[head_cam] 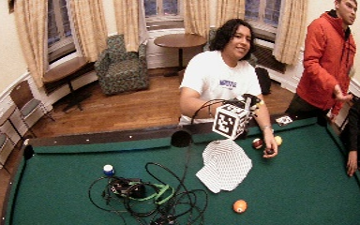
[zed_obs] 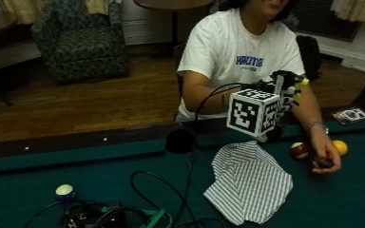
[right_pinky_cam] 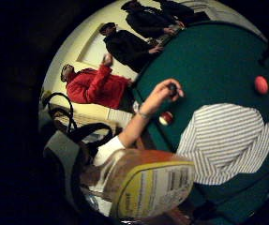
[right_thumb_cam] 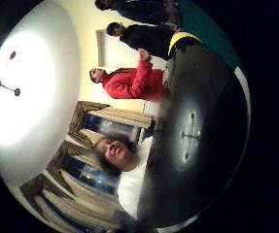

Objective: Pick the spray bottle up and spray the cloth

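A striped white-and-grey cloth (zed_obs: pixel 249 183) lies spread on the green pool table (zed_obs: pixel 75 166) in front of the seated person. My gloved right hand (zed_obs: pixel 279 86) hangs in the air just above the cloth's far edge, mostly hidden in the outside view. It grips the spray bottle (right_pinky_cam: pixel 148 187), whose amber body and yellow label fill the near part of the little finger side palm view. The cloth (right_pinky_cam: pixel 227 143) shows below it there. The thumb side palm view is largely blocked by a dark rounded part of the bottle (right_thumb_cam: pixel 192 136).
The person's bare left hand (zed_obs: pixel 325 159) rests on the felt, holding a dark ball beside a red-and-white ball (zed_obs: pixel 298 150) and a yellow ball (zed_obs: pixel 340 147). An orange ball (head_cam: pixel 240 206) lies near the front. Cables and gear (zed_obs: pixel 119 216) and a blue-white ball (zed_obs: pixel 64 191) lie left of the cloth.
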